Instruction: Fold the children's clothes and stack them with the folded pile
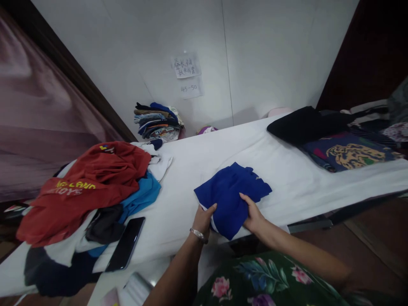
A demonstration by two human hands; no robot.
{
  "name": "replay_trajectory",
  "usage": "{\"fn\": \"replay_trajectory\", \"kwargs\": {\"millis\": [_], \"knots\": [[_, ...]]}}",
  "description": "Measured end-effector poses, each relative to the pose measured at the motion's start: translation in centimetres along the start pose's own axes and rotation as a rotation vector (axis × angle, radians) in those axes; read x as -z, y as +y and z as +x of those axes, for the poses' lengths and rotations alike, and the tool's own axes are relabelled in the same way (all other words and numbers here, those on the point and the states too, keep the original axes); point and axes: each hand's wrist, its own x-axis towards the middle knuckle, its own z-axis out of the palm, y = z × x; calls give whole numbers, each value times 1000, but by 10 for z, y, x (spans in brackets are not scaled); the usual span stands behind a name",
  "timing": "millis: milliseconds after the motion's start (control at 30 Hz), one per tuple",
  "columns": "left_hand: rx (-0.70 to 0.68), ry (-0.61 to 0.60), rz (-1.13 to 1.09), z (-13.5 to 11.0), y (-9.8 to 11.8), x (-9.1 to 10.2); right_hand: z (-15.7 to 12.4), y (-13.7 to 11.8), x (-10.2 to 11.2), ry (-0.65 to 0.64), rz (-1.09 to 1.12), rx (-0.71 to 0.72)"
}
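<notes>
Left hand [204, 219] and right hand [254, 216] are clamping opposite sides of the blue garment [231, 193], which is lying between and ahead of them over the white surface [185, 170]; neither is sitting nearer, and no clear long axis is showing.

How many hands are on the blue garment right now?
2. The left hand grips the blue garment at its lower left edge; the right hand holds its lower right side. Some fingers are hidden; no other hands show.
</notes>
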Motion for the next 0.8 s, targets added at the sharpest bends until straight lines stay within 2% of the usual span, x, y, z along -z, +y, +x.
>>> {"fn": "replay_trajectory", "kwargs": {"millis": [67, 200, 400, 567, 667, 800], "knots": [[-29, 0, 0, -5, -1, -4, -1, -5, 0, 16, -26, -21], [-73, -28, -10, -15, 6, -14, -1, -18, 2, -30, -47, -61], [-88, -151, 77, -30, 21, -35, -7, -44, 2, -88, -36, -23], [-72, -295, 153, -31, 21, -43, -24, -81, 2, -145, -43, 136], [21, -348, 254, -21, 8, -41, -34, -111, 10, -147, -40, 281], [113, -388, 393, -9, -17, -40, -48, -161, 30, -50, -51, 507]]}}
